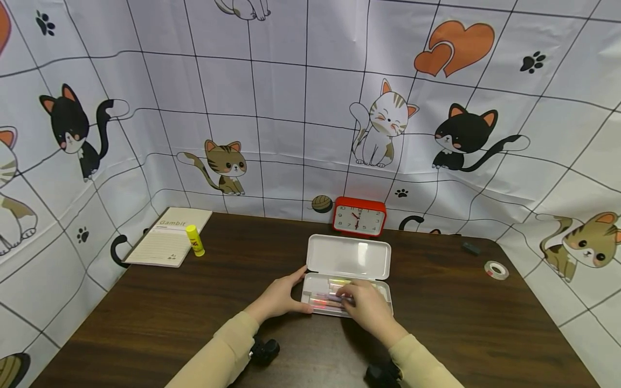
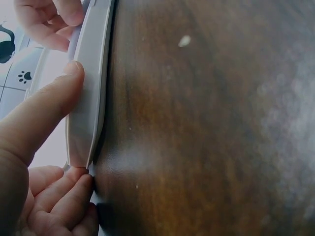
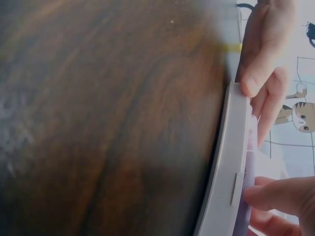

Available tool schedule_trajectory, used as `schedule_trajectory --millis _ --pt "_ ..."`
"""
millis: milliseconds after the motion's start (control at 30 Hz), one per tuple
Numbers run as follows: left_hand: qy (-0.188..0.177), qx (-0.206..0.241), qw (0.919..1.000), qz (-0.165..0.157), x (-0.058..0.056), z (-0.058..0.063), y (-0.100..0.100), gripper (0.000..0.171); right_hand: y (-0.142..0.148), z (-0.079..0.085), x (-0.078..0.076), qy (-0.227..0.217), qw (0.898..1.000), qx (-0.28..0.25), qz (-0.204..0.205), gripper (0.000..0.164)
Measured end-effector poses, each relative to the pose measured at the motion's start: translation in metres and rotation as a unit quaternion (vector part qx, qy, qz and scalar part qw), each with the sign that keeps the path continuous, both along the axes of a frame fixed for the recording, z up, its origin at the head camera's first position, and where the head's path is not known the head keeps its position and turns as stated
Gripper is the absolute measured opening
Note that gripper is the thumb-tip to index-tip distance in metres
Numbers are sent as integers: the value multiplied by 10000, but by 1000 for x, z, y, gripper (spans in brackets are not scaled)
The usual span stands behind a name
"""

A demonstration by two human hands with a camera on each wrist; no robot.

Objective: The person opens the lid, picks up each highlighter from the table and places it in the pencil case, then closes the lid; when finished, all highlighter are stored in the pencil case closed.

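Note:
An open white pencil case [image 1: 348, 257] lies on the dark wooden table, its lid tipped back. Several pens with pink, purple and yellow parts are in its tray. My left hand [image 1: 280, 295] holds the case at its left end, thumb near the front corner and fingers along the side. Over the tray, my right hand [image 1: 370, 308] pinches a purple pen [image 3: 244, 211] near the front wall. In the left wrist view the thumb [image 2: 54, 101] lies against the case's edge. The right hand hides part of the tray's contents.
Behind the case stands a red clock [image 1: 360, 216]. A notepad [image 1: 165, 237] and a yellow glue stick [image 1: 195, 240] are at the back left. At the right lie a roll of tape [image 1: 496, 270] and a small dark block [image 1: 471, 248]. Cat-printed sheeting [image 1: 281, 91] borders the table.

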State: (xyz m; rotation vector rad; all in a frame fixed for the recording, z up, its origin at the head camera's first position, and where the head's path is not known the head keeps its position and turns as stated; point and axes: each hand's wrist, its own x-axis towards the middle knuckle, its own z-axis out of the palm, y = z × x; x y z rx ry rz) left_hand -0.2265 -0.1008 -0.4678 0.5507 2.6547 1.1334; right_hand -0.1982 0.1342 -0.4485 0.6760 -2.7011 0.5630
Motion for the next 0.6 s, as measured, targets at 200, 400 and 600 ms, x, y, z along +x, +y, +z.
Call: schedule_trajectory --millis 200,400,600 --pt "43 -9 10000 -7 0 1 0 102 -2 -2 -1 -25 9998 -81 156 15" --pt "57 5 10000 -18 1 0 0 103 -5 -2 -1 -116 9995 -146 237 15" --pt "57 -7 10000 -36 1 0 0 103 0 0 0 -226 9996 -157 94 12"
